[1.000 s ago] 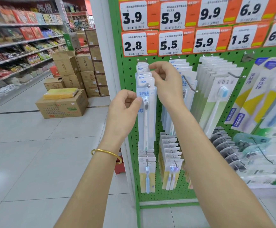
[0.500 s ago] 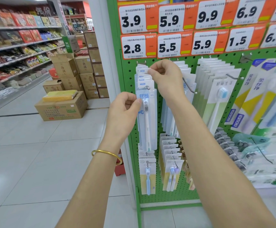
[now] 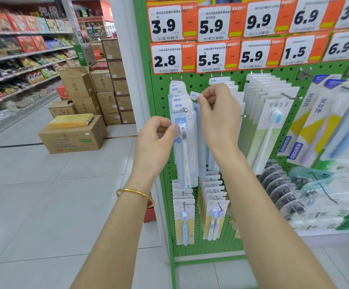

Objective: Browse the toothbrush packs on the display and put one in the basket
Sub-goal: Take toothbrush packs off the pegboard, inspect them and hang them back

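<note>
1. On the green perforated pegboard [image 3: 200,247], ten orange-and-white price tags [image 3: 172,58] sit in two rows above the hanging packs.
2. A pale tiled shop floor [image 3: 44,195] lies left of the pegboard.
3. The left hand [image 3: 155,138] pinches the front pale-blue toothbrush pack [image 3: 187,151], which hangs at the pegboard's upper left. The right hand [image 3: 217,117] pinches another pack's white "NEW" tab [image 3: 193,95].

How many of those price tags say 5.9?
2: the top-row 5.9 tag, second from left, and the lower-row 5.9 tag, third from left. Others may lie beyond the frame.

Green pegboard [image 3: 192,247] (orange price tags [image 3: 173,57])
</note>
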